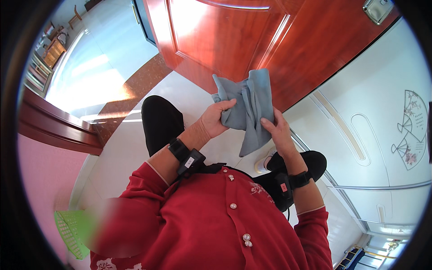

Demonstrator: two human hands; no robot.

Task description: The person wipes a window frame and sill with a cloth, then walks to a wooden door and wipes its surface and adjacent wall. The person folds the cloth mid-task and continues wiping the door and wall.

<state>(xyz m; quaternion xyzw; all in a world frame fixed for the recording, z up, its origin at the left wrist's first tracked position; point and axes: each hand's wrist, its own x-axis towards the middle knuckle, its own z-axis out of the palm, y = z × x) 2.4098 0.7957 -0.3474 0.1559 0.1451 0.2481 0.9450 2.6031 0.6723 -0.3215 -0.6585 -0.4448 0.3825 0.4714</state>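
A grey-blue cloth (248, 104), loosely folded and creased, is held up between my two hands. My left hand (217, 116) grips its left side with the thumb on top. At its right edge, my right hand (278, 130) pinches the fabric, thumb towards me. One corner of the cloth hangs down between the hands. Just beyond it stands a glossy red-brown wooden door (216, 44) with raised panels. The fingers behind the cloth are hidden.
On the right are white sliding cabinet doors (364, 101) with fan drawings. A metal lock plate (378, 10) is on the wooden door. A dark red door frame (60, 125) and a green plastic basket (72, 233) are at left. Bright tiled floor (101, 57) extends beyond the threshold.
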